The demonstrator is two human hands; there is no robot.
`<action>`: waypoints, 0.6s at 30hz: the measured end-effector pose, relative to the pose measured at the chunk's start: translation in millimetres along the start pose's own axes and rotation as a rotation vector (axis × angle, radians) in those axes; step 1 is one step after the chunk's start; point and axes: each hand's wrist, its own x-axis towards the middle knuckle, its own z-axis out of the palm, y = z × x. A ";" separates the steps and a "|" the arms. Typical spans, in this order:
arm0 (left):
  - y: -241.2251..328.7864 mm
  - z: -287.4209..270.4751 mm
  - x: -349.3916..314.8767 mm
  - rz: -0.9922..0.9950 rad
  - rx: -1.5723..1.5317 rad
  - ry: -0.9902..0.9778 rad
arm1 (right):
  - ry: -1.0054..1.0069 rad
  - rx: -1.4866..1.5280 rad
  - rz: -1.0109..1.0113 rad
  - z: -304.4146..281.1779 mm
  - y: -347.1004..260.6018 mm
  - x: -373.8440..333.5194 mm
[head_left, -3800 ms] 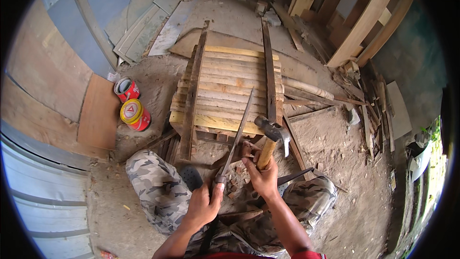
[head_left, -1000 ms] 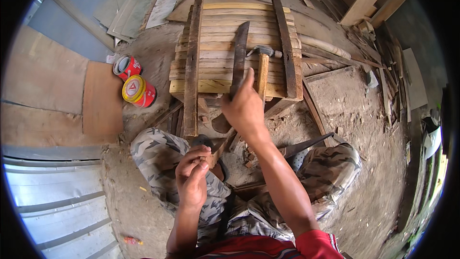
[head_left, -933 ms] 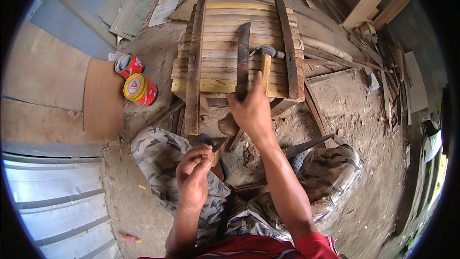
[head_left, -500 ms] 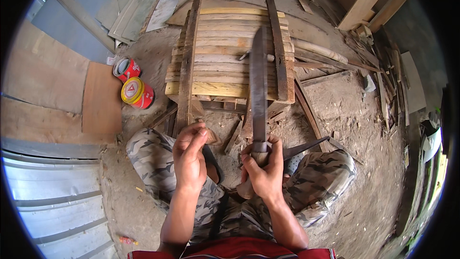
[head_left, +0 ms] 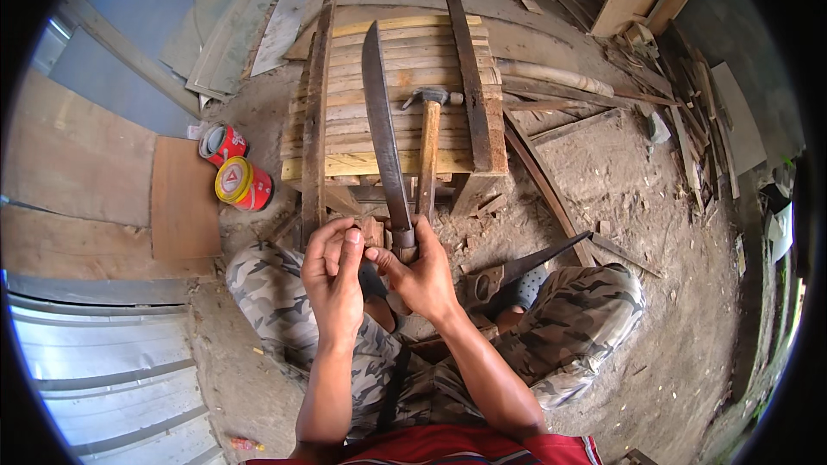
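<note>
My right hand (head_left: pixel 422 274) is closed round the handle of a machete (head_left: pixel 387 138), whose long dark blade points away from me and leans slightly left. Its thumb reaches toward my left hand (head_left: pixel 334 284), which is raised close by with curled fingers and the thumb pressed to them. Whatever that pinch holds is too small to make out. Just right of the blade, a hammer (head_left: pixel 428 146) rests with its head on the slatted wooden piece (head_left: pixel 388 90) and its wooden handle toward me. A handsaw (head_left: pixel 517 267) lies by my right foot.
Two dark wooden bars (head_left: pixel 317 112) run along the slatted piece. Red paint cans (head_left: pixel 245 185) stand at left, beside plywood sheets (head_left: pixel 185 198). Scrap timber (head_left: pixel 680 120) is heaped at right. Wood chips litter the dirt floor (head_left: pixel 594 344).
My right hand has moved left with the machete, close to my left hand, and the blade now tilts left. The hammer, mostly covered before, shows beside it. The view has shifted slightly.
</note>
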 end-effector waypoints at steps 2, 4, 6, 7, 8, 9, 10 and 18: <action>0.1 -1.0 -0.3 0.016 0.012 -0.022 | -0.014 -0.073 -0.062 -3.7 2.4 3.0; 7.3 4.9 -0.7 0.072 0.053 -0.022 | -0.013 -0.152 -0.148 -7.0 6.2 7.3; 13.3 -5.7 -0.9 0.246 0.417 -0.178 | -0.036 -0.072 -0.110 -9.3 4.0 6.5; 15.6 -1.8 3.0 0.450 0.522 -0.191 | -0.048 -0.034 -0.090 -9.7 3.0 5.8; 20.0 -2.2 4.8 0.522 0.628 -0.210 | -0.048 -0.007 -0.093 -9.4 3.3 5.7; 24.3 -2.5 6.2 0.595 0.735 -0.231 | -0.046 0.021 -0.098 -10.3 4.4 5.8; 28.3 -2.0 7.1 0.668 0.842 -0.251 | -0.045 0.048 -0.104 -11.4 4.6 5.7; 64.1 -13.5 27.9 0.607 0.964 -0.551 | -0.118 -0.047 -0.066 -14.4 3.2 4.0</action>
